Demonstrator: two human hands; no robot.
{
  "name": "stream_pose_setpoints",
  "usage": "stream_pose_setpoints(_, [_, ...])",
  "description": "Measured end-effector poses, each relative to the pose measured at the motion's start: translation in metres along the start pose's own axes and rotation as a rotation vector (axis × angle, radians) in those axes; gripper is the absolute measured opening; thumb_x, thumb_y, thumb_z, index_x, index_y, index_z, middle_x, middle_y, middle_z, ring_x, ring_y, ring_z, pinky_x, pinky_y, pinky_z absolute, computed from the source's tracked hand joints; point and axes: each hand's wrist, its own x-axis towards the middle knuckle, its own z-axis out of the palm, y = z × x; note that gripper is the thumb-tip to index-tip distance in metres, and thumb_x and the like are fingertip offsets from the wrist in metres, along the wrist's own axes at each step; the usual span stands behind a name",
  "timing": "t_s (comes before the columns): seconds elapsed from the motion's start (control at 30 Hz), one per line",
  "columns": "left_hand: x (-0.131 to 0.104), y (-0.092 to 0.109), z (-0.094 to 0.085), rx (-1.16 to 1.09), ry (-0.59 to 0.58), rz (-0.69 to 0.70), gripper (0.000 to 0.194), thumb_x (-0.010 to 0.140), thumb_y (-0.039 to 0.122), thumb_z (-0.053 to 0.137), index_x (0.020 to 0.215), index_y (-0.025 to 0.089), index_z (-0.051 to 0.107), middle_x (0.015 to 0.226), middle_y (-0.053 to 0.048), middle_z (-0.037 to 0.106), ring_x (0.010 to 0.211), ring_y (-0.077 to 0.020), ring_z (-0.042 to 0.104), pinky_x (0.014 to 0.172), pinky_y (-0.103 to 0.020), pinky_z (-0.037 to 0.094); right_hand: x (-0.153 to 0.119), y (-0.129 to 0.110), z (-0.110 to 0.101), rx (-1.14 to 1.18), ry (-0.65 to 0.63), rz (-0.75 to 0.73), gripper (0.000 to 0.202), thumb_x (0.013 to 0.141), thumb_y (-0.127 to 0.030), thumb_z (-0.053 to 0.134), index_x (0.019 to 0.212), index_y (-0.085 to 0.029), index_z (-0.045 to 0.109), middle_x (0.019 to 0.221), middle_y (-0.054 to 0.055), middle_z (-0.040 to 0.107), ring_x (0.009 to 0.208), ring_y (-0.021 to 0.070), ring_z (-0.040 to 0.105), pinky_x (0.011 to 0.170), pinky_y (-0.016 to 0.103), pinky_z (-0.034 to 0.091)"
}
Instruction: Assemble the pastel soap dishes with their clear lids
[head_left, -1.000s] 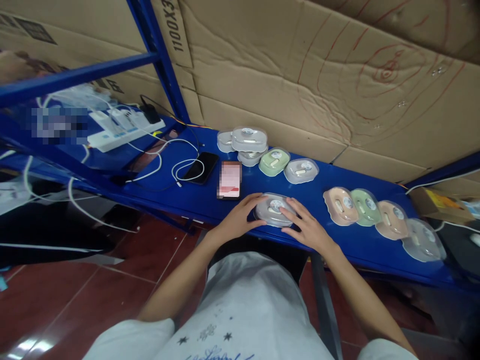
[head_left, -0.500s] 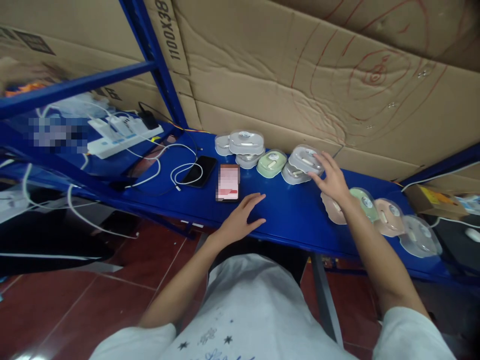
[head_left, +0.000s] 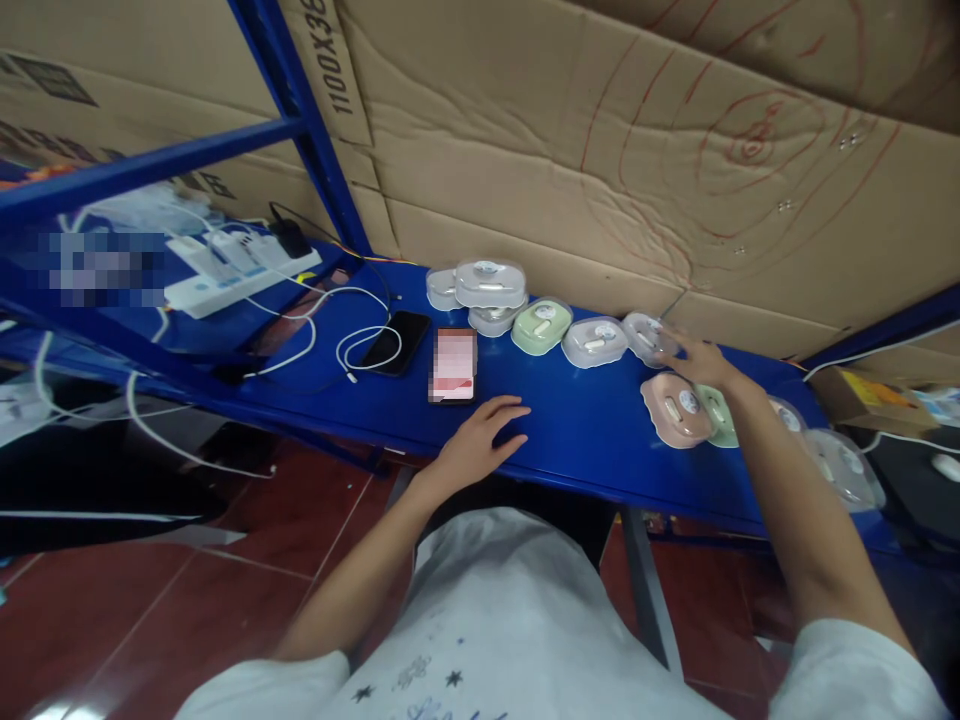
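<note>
Along the table (head_left: 570, 425): six grey cases (head_left: 595, 343); two green cases (head_left: 541, 327).

Left forearm (head_left: 360, 570): one, bare, slanting forward and inward from the person's left side; left wrist (head_left: 431, 487) nearly straight. Left grip (head_left: 472, 440): fingers pointing inward, gently curved, thumb parted from them on the side nearer the body, palm turned inward. Right forearm (head_left: 791, 500): one, bare, reaching farther forward than its pair and angled inward. Right grip (head_left: 701, 360): well apart from the left, back uppermost, fingers stretched inward, partly blurred, degree of closure not readable
</note>
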Motion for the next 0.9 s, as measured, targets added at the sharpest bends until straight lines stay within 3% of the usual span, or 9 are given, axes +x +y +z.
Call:
stream_pose_setpoints(0.1, [0.000,-0.001,0.001,0.019,0.013,0.010,0.033,0.106,0.032,0.064,0.138,0.029,0.065,0.151,-0.007,0.059,0.139,-0.0251,0.062,0.123,-0.048,0.050,-0.034,-0.012,-0.010,-0.031,0.034,0.056,0.055,0.110,-0.049,0.048,0.157,-0.020,0.054,0.154,0.022,0.059,0.138,0.0346,0.055,0.110,0.050,0.039])
stream_pose_setpoints(0.2, [-0.001,-0.002,0.004,0.041,0.016,0.018,0.031,0.106,0.032,0.062,0.137,0.028,0.066,0.151,-0.007,0.060,0.139,-0.0253,0.062,0.122,-0.049,0.051,-0.086,-0.034,-0.006,-0.147,0.114,0.180,0.062,0.110,-0.057,0.040,0.153,-0.015,0.057,0.136,0.026,0.069,0.124,0.0394,0.065,0.104,0.054,0.045])
stream_pose_setpoints(0.3, [-0.002,-0.001,0.005,0.071,0.025,0.027,0.031,0.107,0.033,0.061,0.137,0.028,0.066,0.150,-0.008,0.060,0.139,-0.0260,0.061,0.121,-0.050,0.051,-0.131,-0.058,0.011,-0.167,0.138,0.140,0.063,0.105,-0.059,0.050,0.149,-0.016,0.060,0.138,0.024,0.069,0.123,0.0429,0.066,0.100,0.057,0.051])
stream_pose_setpoints(0.37, [0.001,0.004,0.005,0.094,0.013,0.043,0.033,0.107,0.034,0.060,0.139,0.028,0.065,0.150,-0.008,0.061,0.138,-0.0263,0.061,0.121,-0.049,0.051,-0.143,-0.066,0.021,-0.063,0.178,0.041,0.059,0.104,-0.056,0.054,0.150,-0.020,0.061,0.148,0.020,0.064,0.131,0.0422,0.063,0.104,0.058,0.053])
stream_pose_setpoints(0.47, [0.022,0.017,0.003,0.166,-0.051,0.082,0.039,0.106,0.034,0.060,0.145,0.029,0.061,0.154,-0.008,0.058,0.142,-0.0283,0.058,0.121,-0.049,0.049,-0.134,-0.067,0.025,0.239,0.133,-0.189,0.055,0.105,-0.054,0.052,0.153,-0.027,0.059,0.155,0.011,0.062,0.143,0.0351,0.058,0.116,0.056,0.050])
stream_pose_setpoints(0.57, [0.068,0.031,0.007,0.276,-0.111,0.147,0.049,0.104,0.035,0.063,0.152,0.029,0.056,0.161,-0.011,0.053,0.148,-0.0321,0.051,0.125,-0.053,0.042,-0.109,-0.063,0.023,0.460,0.034,-0.354,0.054,0.105,-0.049,0.052,0.155,-0.031,0.058,0.155,0.006,0.063,0.146,0.0310,0.057,0.121,0.056,0.048])
stream_pose_setpoints(0.77, [0.177,0.042,0.035,0.538,-0.086,0.149,0.057,0.101,0.031,0.067,0.155,0.023,0.052,0.163,-0.019,0.048,0.149,-0.0367,0.046,0.127,-0.058,0.027,-0.090,-0.068,0.024,0.305,0.248,-0.203,0.043,0.103,-0.035,0.047,0.139,-0.025,0.071,0.141,0.009,0.072,0.133,0.0342,0.065,0.114,0.059,0.051])
stream_pose_setpoints(0.9, [0.219,0.039,0.052,0.561,-0.154,0.003,0.064,0.093,0.038,0.079,0.151,0.022,0.057,0.154,-0.020,0.055,0.144,-0.0409,0.049,0.125,-0.065,0.023,-0.082,-0.060,0.019,0.278,0.273,-0.215,0.041,0.108,-0.037,0.041,0.130,-0.025,0.074,0.132,0.009,0.076,0.122,0.0320,0.068,0.106,0.051,0.054])
